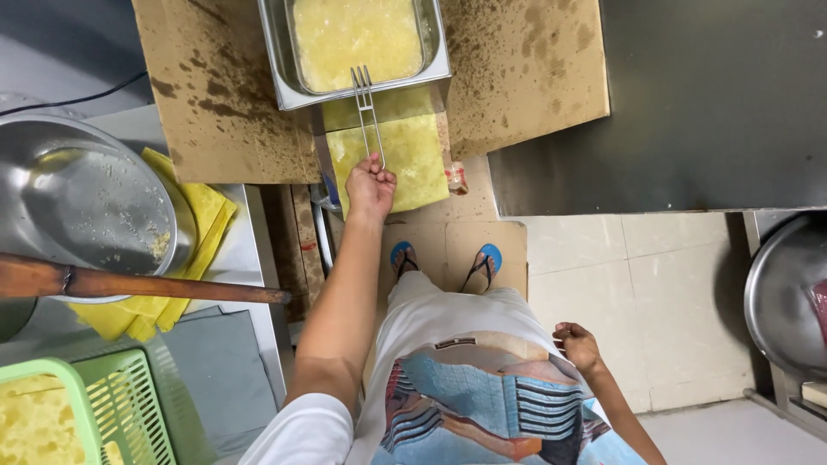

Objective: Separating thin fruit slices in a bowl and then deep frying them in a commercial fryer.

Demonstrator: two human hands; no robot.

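Note:
My left hand (370, 185) reaches forward and grips the end of a thin wire handle (367, 108). The handle runs up into a steel fryer vat (280, 60) full of bubbling yellow oil (357, 30). Just below the vat, under my hand, lies a yellow oil-soaked sheet (413, 159). My right hand (577, 344) hangs by my hip against my patterned shirt, fingers curled with nothing in them.
Oil-stained cardboard (525, 69) covers the floor around the vat. At left a steel counter carries a big metal bowl (86, 202), stacked yellow sheets (202, 215), a wooden handle (155, 284) and green plastic baskets (121, 400). Another metal bowl (784, 293) sits at right.

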